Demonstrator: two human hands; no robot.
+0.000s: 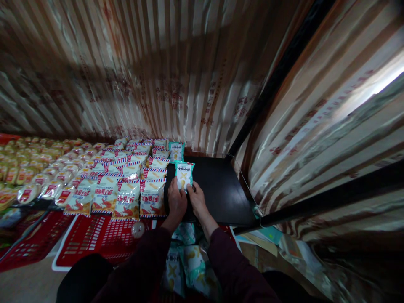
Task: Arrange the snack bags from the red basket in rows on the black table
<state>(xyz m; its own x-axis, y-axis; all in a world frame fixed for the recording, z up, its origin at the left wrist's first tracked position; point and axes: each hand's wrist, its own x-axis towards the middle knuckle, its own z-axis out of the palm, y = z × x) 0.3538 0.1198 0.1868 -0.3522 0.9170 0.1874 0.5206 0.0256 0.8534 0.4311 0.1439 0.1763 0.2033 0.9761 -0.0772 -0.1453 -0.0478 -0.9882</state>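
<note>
A teal and white snack bag [183, 174] stands tilted on the black shelf, held between my two hands. My left hand [176, 200] grips its lower left side, and my right hand [197, 198] closes on its lower right corner. Behind it, another teal snack bag [176, 151] stands at the back of the shelf. Rows of white and red snack bags [152, 198] with striped edges line up just left of my left hand. More teal bags [174, 269] lie below, between my forearms.
The black shelf [221, 189] stretches to the right, up to a dark metal post [268, 88]. Round packaged snacks [50, 189] fill its left side. A red basket [94, 240] sits below the front edge. Printed plastic sheeting [176, 75] covers the wall behind.
</note>
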